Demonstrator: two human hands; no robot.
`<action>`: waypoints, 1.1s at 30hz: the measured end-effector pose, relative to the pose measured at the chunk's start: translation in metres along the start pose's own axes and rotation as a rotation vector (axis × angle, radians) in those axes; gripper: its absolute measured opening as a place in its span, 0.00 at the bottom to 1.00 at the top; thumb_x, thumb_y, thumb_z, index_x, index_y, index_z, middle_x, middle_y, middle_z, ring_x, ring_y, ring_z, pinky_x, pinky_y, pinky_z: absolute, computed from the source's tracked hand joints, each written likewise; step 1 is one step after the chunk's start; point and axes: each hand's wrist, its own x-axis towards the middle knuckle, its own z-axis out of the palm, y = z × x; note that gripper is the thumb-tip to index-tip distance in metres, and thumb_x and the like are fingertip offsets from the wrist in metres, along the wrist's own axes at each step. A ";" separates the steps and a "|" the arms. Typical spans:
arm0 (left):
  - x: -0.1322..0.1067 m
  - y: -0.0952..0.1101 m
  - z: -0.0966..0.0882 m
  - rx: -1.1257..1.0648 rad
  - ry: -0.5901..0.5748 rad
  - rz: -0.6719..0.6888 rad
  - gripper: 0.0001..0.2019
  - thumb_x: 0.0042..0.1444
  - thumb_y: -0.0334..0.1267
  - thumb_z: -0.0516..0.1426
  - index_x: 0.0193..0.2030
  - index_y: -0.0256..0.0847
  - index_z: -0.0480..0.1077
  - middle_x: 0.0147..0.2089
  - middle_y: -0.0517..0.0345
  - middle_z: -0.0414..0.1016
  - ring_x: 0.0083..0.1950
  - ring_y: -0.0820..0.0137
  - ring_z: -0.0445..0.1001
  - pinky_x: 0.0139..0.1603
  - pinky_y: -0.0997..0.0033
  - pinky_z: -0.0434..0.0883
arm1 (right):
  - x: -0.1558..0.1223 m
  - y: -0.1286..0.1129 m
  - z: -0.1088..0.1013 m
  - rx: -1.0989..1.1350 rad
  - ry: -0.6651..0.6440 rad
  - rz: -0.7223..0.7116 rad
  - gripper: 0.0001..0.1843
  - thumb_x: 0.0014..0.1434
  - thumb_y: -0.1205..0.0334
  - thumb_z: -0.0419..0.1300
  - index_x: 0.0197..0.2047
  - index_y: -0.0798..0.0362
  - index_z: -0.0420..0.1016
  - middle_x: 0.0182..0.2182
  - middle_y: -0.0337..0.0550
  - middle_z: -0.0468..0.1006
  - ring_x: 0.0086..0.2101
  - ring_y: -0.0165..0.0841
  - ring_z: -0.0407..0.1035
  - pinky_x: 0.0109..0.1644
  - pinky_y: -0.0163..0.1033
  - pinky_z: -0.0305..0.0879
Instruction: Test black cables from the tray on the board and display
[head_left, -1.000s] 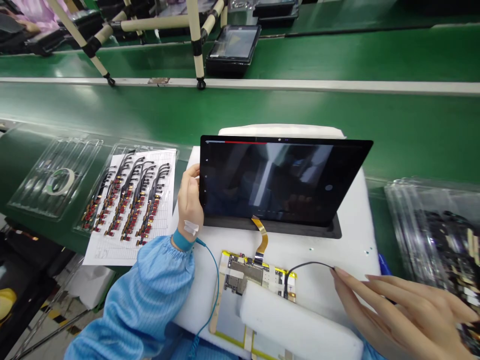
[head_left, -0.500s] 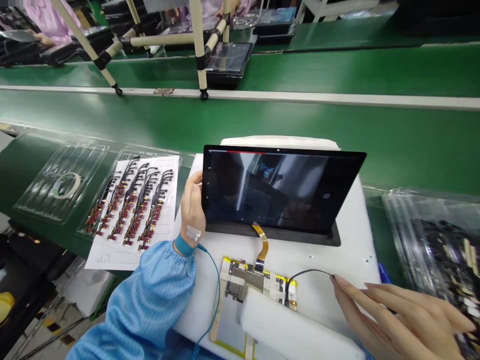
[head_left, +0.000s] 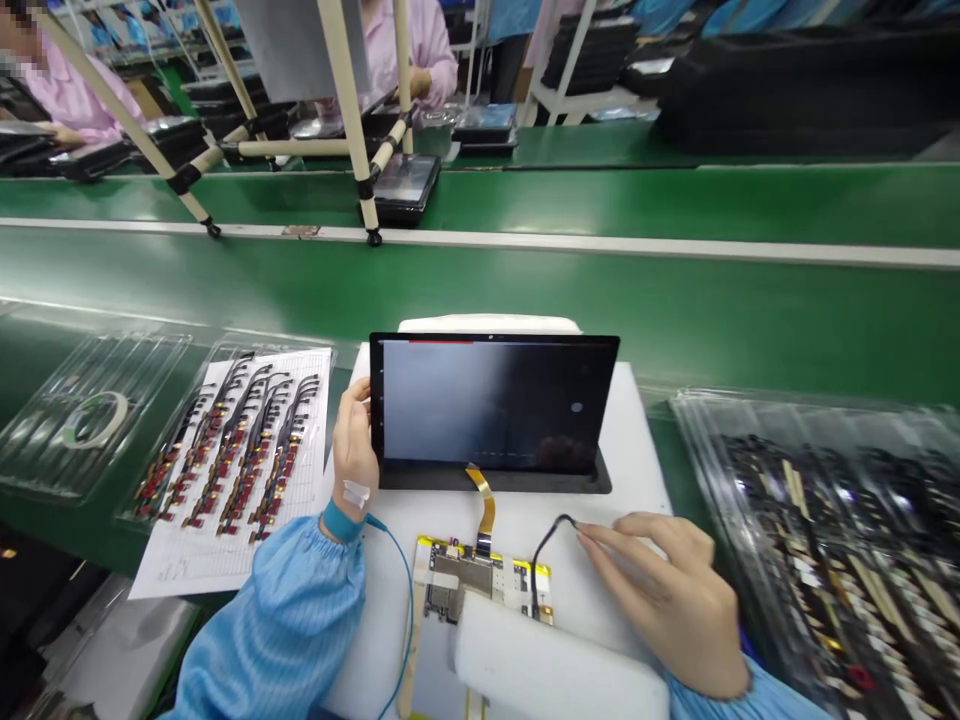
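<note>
A tablet screen (head_left: 480,405) stands tilted up on white foam. My left hand (head_left: 355,440) is closed on its left edge, with the fingertips hidden behind it. An orange flex cable (head_left: 484,505) runs from the screen's lower edge to a circuit board (head_left: 465,580) lying on the foam. Pinched between thumb and forefinger of my right hand (head_left: 660,590) is the free end of a thin black cable (head_left: 541,550), whose other end meets the board's right side. A white foam block (head_left: 559,665) lies across the lower part of the board assembly.
To the left, small cable assemblies (head_left: 232,450) lie on a printed sheet (head_left: 187,560) beside a clear tray (head_left: 45,430) holding a tape roll (head_left: 96,418). Stacked clear trays of parts (head_left: 840,520) stand at right. Beyond the green bench (head_left: 675,310), people work behind a pipe frame (head_left: 349,130).
My right hand has moved left, nearer the board, and the black cable now bends in a tighter arch. My left hand keeps holding the screen. The camera view has tipped upward.
</note>
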 end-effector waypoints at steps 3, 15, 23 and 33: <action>0.000 0.001 0.000 -0.010 0.010 -0.019 0.22 0.63 0.53 0.44 0.54 0.42 0.64 0.50 0.49 0.70 0.50 0.62 0.70 0.49 0.62 0.69 | 0.002 0.002 0.004 0.040 -0.045 0.002 0.04 0.59 0.64 0.56 0.34 0.50 0.73 0.27 0.36 0.69 0.29 0.27 0.66 0.37 0.40 0.58; -0.016 0.023 -0.001 0.194 0.228 0.364 0.19 0.61 0.42 0.50 0.58 0.44 0.58 0.54 0.48 0.63 0.53 0.60 0.66 0.53 0.58 0.65 | 0.016 -0.005 0.006 0.055 0.088 0.020 0.15 0.59 0.68 0.53 0.49 0.49 0.67 0.36 0.41 0.73 0.37 0.32 0.69 0.39 0.38 0.68; -0.027 0.036 -0.001 0.271 -0.091 0.761 0.16 0.57 0.25 0.49 0.49 0.46 0.67 0.39 0.56 0.72 0.37 0.67 0.73 0.37 0.67 0.72 | 0.065 0.010 0.032 -0.070 0.157 0.056 0.33 0.61 0.61 0.51 0.66 0.48 0.41 0.56 0.48 0.64 0.56 0.43 0.56 0.53 0.53 0.60; -0.016 0.016 -0.006 0.199 0.168 0.356 0.10 0.59 0.38 0.50 0.45 0.40 0.68 0.42 0.53 0.72 0.39 0.66 0.72 0.41 0.66 0.70 | 0.082 0.013 0.036 -0.141 0.297 -0.124 0.32 0.61 0.65 0.48 0.66 0.51 0.40 0.52 0.51 0.67 0.53 0.41 0.60 0.49 0.48 0.61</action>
